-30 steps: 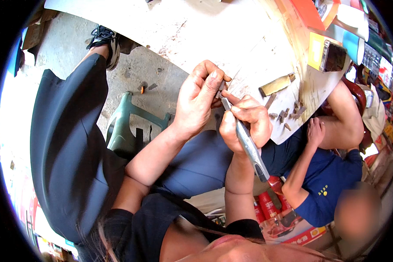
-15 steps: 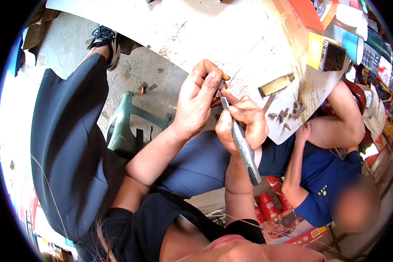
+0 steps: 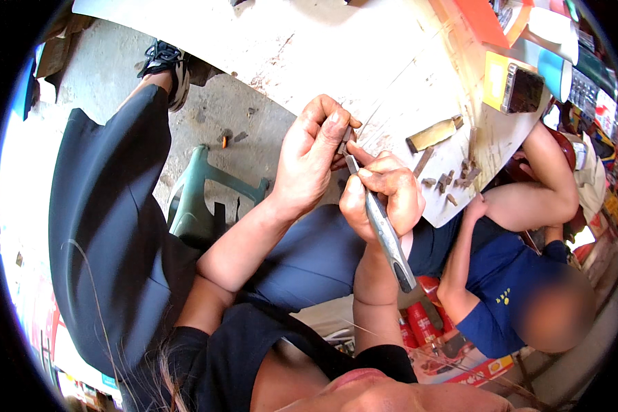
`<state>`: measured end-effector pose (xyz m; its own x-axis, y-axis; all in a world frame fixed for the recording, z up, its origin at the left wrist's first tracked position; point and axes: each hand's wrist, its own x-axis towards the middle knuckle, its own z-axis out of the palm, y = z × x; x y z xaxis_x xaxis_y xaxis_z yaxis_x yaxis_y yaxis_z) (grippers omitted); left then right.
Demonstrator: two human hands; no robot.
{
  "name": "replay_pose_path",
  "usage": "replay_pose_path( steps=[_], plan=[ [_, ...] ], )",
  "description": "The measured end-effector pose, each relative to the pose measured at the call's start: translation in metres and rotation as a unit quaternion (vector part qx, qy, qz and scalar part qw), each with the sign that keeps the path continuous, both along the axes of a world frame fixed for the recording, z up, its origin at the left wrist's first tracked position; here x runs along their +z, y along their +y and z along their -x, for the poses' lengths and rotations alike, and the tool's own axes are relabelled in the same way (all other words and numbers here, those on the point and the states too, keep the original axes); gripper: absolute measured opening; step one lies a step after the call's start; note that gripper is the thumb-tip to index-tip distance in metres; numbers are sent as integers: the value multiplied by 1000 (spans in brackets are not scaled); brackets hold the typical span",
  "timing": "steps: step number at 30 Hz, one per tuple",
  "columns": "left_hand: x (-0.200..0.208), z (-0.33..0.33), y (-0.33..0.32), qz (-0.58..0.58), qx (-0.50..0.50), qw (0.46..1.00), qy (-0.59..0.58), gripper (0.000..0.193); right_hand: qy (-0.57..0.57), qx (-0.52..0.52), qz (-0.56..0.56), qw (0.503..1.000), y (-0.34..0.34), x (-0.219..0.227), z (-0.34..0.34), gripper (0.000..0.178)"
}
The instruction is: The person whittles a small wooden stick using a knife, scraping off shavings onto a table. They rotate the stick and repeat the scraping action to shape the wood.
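Pinched between the fingertips of my left hand [image 3: 309, 158] is a small dark brown-grey block [image 3: 346, 139], partly hidden by the fingers. My right hand [image 3: 395, 196] is wrapped round a grey metal utility knife [image 3: 384, 230], its handle pointing down toward me. The knife's blade end is at the lower end of the block, so close that I cannot tell if they touch. Both hands are near the table's edge, above my lap. Several small brown pieces [image 3: 446, 180] lie on the table to the right, beside a yellowish block with a dark end [image 3: 434, 134].
The white tabletop [image 3: 288, 51] is strewn with dust. On it at the far right, a phone [image 3: 525, 89] rests near coloured papers. A green plastic stool [image 3: 191, 189] stands below, left of my hands. Another person in a navy shirt [image 3: 487, 292] sits close by on the right.
The knife's handle end has swung slightly right and down in my right hand. My left hand holds nearly the same place. The other person has shifted a little left.
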<state>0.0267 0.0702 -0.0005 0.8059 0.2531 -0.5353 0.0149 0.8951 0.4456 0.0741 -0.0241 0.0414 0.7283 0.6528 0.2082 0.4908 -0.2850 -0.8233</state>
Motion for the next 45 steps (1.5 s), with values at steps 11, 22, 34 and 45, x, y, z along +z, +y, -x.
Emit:
replay_pose_path(
  steps=[11,22,34,45],
  plan=[
    [6,-3,5,46,-8,999,-26,22,229,-113,-187,949,-3,-11,3,16],
    [5,-2,7,64,1,998,-25,23,198,-87,-165,962,-2,-19,2,15],
    [9,-1,9,54,-8,998,-19,22,294,-92,-192,932,-5,-17,0,16],
    [4,-1,9,85,-9,995,-45,21,284,-99,-191,935,-5,-17,-1,20]
  ],
)
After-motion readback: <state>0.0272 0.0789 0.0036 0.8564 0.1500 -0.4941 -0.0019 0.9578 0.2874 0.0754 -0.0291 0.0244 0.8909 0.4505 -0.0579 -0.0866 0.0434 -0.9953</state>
